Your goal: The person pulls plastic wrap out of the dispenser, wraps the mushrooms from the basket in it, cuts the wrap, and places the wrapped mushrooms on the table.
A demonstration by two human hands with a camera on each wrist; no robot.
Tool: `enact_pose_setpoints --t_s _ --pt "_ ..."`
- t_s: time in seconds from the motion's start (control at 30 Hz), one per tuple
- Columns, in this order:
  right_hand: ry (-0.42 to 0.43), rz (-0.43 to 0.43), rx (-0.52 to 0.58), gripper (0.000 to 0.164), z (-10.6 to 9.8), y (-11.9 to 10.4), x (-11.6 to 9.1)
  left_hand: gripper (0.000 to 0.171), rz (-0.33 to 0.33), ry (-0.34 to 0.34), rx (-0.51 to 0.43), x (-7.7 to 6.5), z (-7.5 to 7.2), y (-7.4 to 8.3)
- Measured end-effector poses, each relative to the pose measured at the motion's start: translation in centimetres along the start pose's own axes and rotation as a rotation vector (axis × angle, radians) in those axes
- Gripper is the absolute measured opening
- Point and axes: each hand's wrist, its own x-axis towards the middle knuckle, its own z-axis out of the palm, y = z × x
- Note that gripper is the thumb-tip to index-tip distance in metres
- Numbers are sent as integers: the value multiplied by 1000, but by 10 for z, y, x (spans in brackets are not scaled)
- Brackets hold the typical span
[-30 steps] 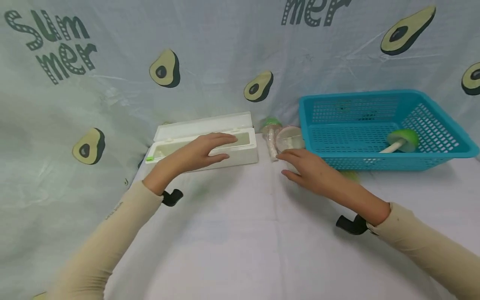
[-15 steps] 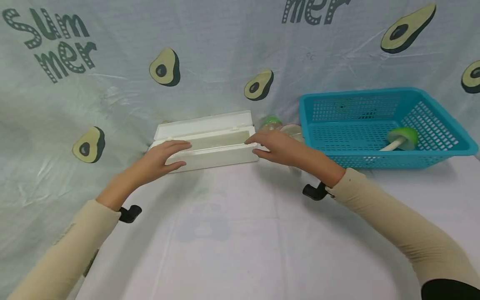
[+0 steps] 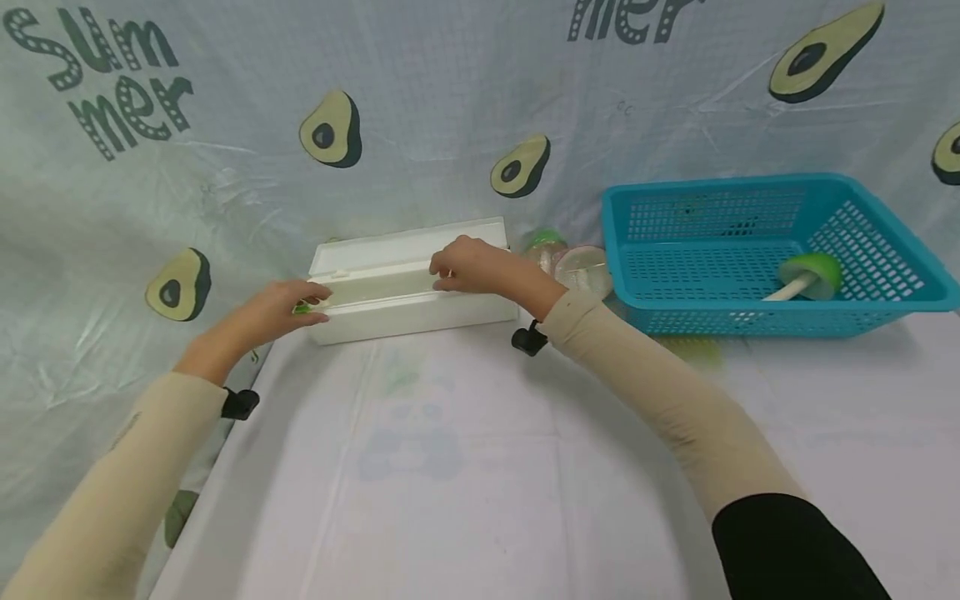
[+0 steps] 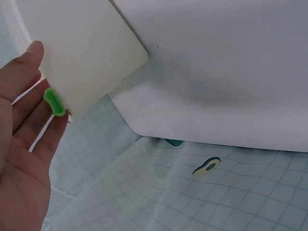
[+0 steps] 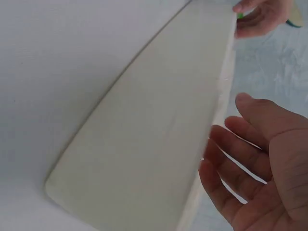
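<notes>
A long white box point(image 3: 412, 318) lies at the back of the table with its lid point(image 3: 408, 242) raised behind it. My left hand point(image 3: 266, 317) grips the box's left end, thumb at the rim and fingers around the end beside a green tab point(image 4: 55, 102). Over the right part of the box's opening is my right hand point(image 3: 480, 271). Its fingers point(image 5: 231, 163) are loosely bent near the far rim with nothing seen between them; whether they touch the box cannot be made out.
A blue plastic basket point(image 3: 750, 318) stands at the right with a green-capped mushroom-shaped thing point(image 3: 813, 275) inside. Between box and basket lie a clear, green-topped item point(image 3: 546, 242) and a clear round container point(image 3: 585, 267). Behind hangs an avocado-print sheet point(image 3: 420, 100).
My right hand has moved left from beside the clear items to above the box. The left hand has drawn back left from over the box to its left end.
</notes>
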Motion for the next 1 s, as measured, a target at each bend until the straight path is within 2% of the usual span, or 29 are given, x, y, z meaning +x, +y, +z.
enact_pose_setpoints --t_s 0.1,0.23,0.33,0.5,0.67,0.87,1.0 --pt "-24 31 50 28 5 7 8 37 3 17 1 5 1 -6" --pt "16 9 130 18 9 14 11 28 10 28 11 7 -2 -10" --pt "50 6 142 15 8 17 11 25 12 25 -6 6 -3 -12" --pt "81 37 131 15 0 19 9 19 5 58 -70 3 -2 -18" --pt "67 1 137 16 -5 25 4 13 24 111 -44 9 0 -17" --pt "34 24 130 26 -6 32 0 15 -42 142 -38 15 4 -11" --pt "46 26 120 25 -8 35 -2 14 -41 172 -40 17 7 -8"
